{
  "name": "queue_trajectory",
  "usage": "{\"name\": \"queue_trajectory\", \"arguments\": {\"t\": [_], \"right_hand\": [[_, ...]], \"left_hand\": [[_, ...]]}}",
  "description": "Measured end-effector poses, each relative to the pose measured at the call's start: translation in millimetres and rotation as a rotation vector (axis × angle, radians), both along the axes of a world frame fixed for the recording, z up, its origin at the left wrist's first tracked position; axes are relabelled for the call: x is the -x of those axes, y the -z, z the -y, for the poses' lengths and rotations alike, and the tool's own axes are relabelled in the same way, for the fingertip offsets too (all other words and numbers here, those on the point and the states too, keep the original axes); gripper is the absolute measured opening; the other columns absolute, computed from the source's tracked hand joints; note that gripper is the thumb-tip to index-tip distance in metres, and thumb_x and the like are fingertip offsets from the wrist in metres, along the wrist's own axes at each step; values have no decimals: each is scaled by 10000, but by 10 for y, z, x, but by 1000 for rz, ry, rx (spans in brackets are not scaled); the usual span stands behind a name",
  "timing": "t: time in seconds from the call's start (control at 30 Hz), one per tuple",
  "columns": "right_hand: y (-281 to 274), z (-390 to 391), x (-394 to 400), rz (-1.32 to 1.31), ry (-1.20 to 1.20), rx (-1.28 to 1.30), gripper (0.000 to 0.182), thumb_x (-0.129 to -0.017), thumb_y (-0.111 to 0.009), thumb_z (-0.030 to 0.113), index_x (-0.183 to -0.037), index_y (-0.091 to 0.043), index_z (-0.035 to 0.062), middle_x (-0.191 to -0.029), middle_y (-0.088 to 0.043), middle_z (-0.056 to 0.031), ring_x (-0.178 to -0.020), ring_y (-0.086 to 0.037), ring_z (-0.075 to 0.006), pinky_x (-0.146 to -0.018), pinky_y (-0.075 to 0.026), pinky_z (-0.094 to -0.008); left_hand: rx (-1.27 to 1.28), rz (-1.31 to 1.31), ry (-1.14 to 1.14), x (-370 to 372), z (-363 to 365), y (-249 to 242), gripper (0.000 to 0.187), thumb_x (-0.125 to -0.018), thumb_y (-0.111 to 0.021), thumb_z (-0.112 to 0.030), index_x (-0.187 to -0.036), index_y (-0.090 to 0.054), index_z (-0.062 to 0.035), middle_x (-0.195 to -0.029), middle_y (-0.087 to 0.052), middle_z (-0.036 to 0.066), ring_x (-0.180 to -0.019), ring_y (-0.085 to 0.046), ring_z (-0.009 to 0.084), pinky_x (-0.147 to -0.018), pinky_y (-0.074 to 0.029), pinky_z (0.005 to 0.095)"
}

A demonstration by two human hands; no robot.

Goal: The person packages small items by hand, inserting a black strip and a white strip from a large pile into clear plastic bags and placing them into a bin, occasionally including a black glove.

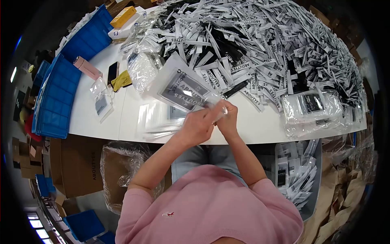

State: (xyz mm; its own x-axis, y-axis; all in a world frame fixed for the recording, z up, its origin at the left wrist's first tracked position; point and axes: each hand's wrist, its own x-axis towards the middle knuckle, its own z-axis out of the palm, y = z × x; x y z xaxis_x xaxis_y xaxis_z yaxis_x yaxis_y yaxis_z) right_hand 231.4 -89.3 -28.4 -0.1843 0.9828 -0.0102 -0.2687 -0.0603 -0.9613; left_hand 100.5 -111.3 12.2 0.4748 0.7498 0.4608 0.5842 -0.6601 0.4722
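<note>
One pair of bare hands, forearms reaching forward from short pink sleeves and converging over the near edge of a white desk (97, 106). Left hand (197, 127): back uppermost, fingers bent and angled toward the right. Right hand (227, 118): upright, fingers curled, just beside the left. Both pinch the near right end of a clear plastic bag with a dark panel lettered ABOUTYES (183, 90); the bag is raised above the desk, slanting away to the left. Fingertip contact is partly hidden by the knuckles and the transparent film; the bag's far edge is blurred. Beneath it, a stack of flat clear plastic bags (156, 122), partly covered by the raised bag and the left hand. Beyond, a large heap of narrow white-and-black lettered strips (260, 49), cut off at the top. Right of the hands, clear plastic packs with a black label (310, 107). Left: a bundle of crumpled clear film (143, 71), a yellow cloth-like item (121, 81), a black phone (113, 72), a pink cylindrical bottle (87, 67) and blue plastic bins (55, 95). Below the desk, at right, a grey tub of filled packets (313, 195), partly hidden by the desk edge.
</note>
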Motion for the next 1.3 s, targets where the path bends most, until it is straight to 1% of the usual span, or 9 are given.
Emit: {"name": "queue_trajectory", "arguments": {"t": [0.27,0.33,0.4,0.63,0.93,1.07,1.13,1.2,1.3], "right_hand": [[59,-129,-19,177,-97,-234,156,-790,-544,1,-922,-627,-13,-790,-644,-33,-717,-596,-109,-640,-473,-249],[-50,-91,-54,186,-147,-311,204,-818,-500,-1,-963,-644,-2,-772,-631,-14,-694,-573,-85,-619,-467,-247],[-6,-119,-56,246,-166,-271,201,-827,-495,3,-962,-644,-3,-772,-627,-9,-689,-563,-78,-612,-461,-243],[-128,-37,-111,-75,-187,-98,173,-854,-580,137,-915,-639,-14,-724,-612,-24,-649,-523,-56,-565,-434,-231],[-187,-14,-160,510,-220,-304,161,-837,-620,149,-841,-653,-9,-666,-595,-9,-630,-503,-50,-555,-408,-223],[-257,57,-171,335,-169,-204,155,-827,-624,141,-819,-638,-13,-670,-588,-16,-621,-493,-57,-543,-401,-239],[-194,13,-249,518,-170,-413,138,-817,-617,122,-803,-624,-15,-684,-585,-43,-608,-510,-95,-543,-405,-255],[-174,39,-242,743,-172,-481,106,-805,-614,101,-797,-620,-5,-717,-589,-83,-603,-539,-173,-543,-415,-279],[-179,98,-189,683,-40,-640,78,-794,-627,87,-795,-626,8,-695,-589,-112,-575,-542,-253,-535,-430,-319]], "left_hand": [[527,-44,-110,136,-22,-455,735,-668,-564,3,-1360,-332,-85,-791,-571,122,-686,-564,300,-674,-467,392],[-90,-154,-105,253,-176,-543,765,-656,-598,-18,-1366,-331,-120,-895,-578,131,-850,-551,303,-830,-421,381],[-221,-209,-70,346,-322,-598,739,-639,-628,-36,-1331,-390,-137,-974,-568,139,-971,-509,315,-902,-353,394],[510,38,-20,522,-565,-560,128,-695,-624,-83,-744,-644,33,-571,-577,121,-494,-491,163,-496,-403,302],[644,109,-52,409,-354,-292,207,-799,-637,-139,-706,-614,46,-509,-483,52,-487,-389,76,-449,-344,279],[643,312,-112,495,-338,-248,199,-826,-634,-137,-727,-628,36,-587,-516,-2,-547,-419,42,-476,-340,226],[588,243,-131,508,-334,-308,134,-789,-643,-111,-748,-646,16,-626,-570,34,-561,-505,101,-513,-398,256],[30,-172,72,442,-294,-359,71,-736,-648,-84,-758,-660,-17,-672,-601,77,-614,-559,211,-560,-438,325],[17,-272,106,249,-236,-396,57,-701,-649,-109,-693,-643,-53,-650,-585,96,-669,-563,288,-606,-451,387]]}}
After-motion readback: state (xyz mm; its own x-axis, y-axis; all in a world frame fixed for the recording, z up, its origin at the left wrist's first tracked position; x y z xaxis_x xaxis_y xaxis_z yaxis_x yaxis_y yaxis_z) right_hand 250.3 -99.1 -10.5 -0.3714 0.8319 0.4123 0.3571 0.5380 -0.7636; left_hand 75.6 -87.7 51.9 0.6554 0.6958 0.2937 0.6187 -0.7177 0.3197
